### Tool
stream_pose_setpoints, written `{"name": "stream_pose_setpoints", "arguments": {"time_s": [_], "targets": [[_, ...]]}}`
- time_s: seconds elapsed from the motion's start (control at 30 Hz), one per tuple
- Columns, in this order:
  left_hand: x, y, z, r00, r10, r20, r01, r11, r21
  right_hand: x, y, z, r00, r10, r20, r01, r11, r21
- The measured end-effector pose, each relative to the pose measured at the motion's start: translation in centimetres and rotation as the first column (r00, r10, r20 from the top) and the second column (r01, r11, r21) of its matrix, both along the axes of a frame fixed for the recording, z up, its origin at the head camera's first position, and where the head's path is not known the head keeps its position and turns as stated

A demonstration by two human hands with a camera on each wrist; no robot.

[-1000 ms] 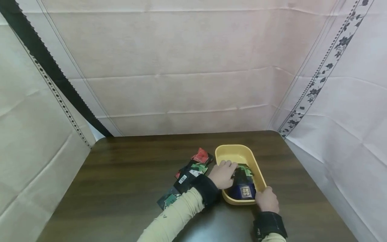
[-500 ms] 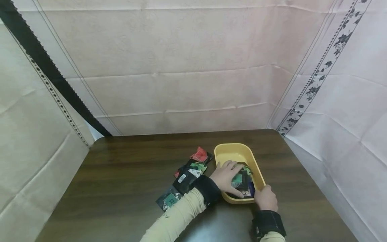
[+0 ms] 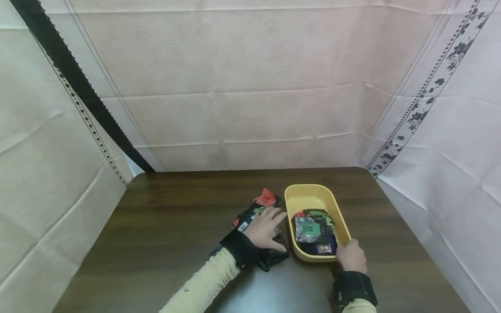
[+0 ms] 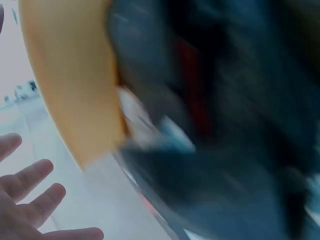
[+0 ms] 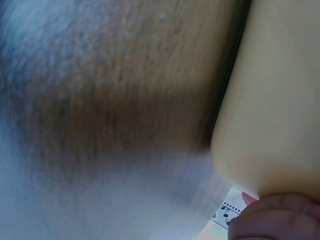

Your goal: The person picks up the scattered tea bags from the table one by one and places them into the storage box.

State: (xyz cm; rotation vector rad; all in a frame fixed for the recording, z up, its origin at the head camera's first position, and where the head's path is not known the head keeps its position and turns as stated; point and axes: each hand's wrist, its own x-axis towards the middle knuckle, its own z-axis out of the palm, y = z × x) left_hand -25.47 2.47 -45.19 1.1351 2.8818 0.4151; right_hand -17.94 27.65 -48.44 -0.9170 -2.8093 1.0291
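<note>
My left hand is spread over a loose pile of dark packets on the table, just left of a yellow plastic tub. Its fingers are straight and apart, also in the left wrist view, where a dark packet is blurred by motion. My right hand grips the tub's near right corner; the right wrist view has its curled fingers at the wall. Inside the tub lie several packets, on top one with a green label. The hand and forearm hide part of the pile.
A red-topped packet lies at the far end of the pile. Brown wood-grain table stretches around the tub. White cloth hangs behind the table and at both sides.
My left hand has moved left, out of the tub and over the pile. A green-labelled packet now shows on top in the tub. The right hand keeps its grip on the tub.
</note>
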Motion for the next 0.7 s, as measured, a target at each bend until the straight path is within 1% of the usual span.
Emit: {"name": "stream_pose_setpoints", "arguments": {"time_s": [0.1, 0.17, 0.27, 0.37, 0.47, 0.53, 0.7], "targets": [[-0.4, -2.7, -0.8, 0.999, 0.038, 0.002, -0.038, 0.999, -0.009, -0.1, 0.0, 0.0, 1.0, -0.002, 0.012, 0.002, 1.0, -0.007], [-0.5, -4.6, -1.3, 0.997, 0.071, 0.01, -0.071, 0.997, -0.023, -0.1, 0.1, 0.1, 1.0, 0.001, 0.019, -0.001, 1.0, -0.013], [0.0, -7.0, -1.7, 0.992, 0.118, 0.035, -0.117, 0.992, -0.04, -0.1, 0.1, 0.1, 1.0, 0.012, 0.026, -0.011, 1.0, -0.02], [0.8, -8.7, -1.9, 0.985, 0.157, 0.068, -0.154, 0.987, -0.046, -0.1, 0.3, 0.3, 1.0, 0.015, 0.028, -0.014, 1.0, -0.021], [1.4, -9.3, -2.2, 0.982, 0.172, 0.079, -0.168, 0.984, -0.053, -0.1, 0.4, 0.5, 1.0, 0.013, 0.028, -0.012, 1.0, -0.02], [1.5, -9.1, -2.3, 0.982, 0.172, 0.082, -0.167, 0.984, -0.061, -0.1, 0.5, 0.6, 0.999, 0.017, 0.032, -0.016, 1.0, -0.024], [1.0, -7.8, -2.4, 0.987, 0.14, 0.082, -0.129, 0.984, -0.119, -0.1, 0.0, 0.7, 0.999, 0.029, 0.042, -0.028, 0.999, -0.032]]}}
